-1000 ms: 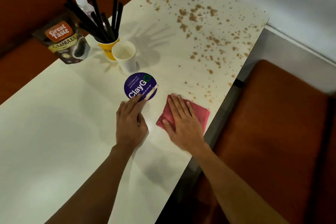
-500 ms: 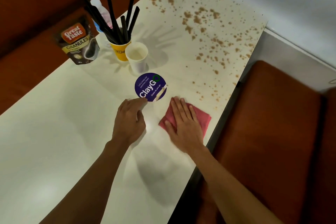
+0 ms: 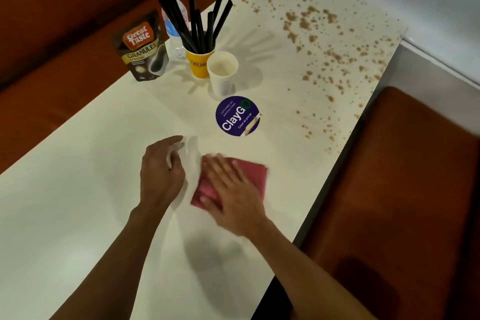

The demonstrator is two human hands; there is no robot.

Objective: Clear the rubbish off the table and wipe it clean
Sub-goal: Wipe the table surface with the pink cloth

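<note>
My right hand (image 3: 231, 195) lies flat on a folded red cloth (image 3: 255, 174) and presses it to the white table (image 3: 78, 215); both are blurred by motion. My left hand (image 3: 161, 171) rests on the table just left of the cloth, its fingers loosely curled with nothing visibly held. A bright shiny streak (image 3: 192, 161) lies between the two hands. Brown crumbs (image 3: 324, 41) are scattered over the far right part of the table. A white paper cup (image 3: 222, 73) stands beyond a round purple ClayGo sticker (image 3: 237, 116).
At the far left stand a coffee granules pouch (image 3: 142, 47), a water bottle (image 3: 174, 26) and a yellow cup (image 3: 198, 65) of black straws. Brown bench seats (image 3: 402, 189) run along both sides of the table. A pale wall closes the far right.
My left hand has pulled back from the sticker and curled. My right hand has slid the cloth left and toward me. The view has shifted, so the table items sit further right.
</note>
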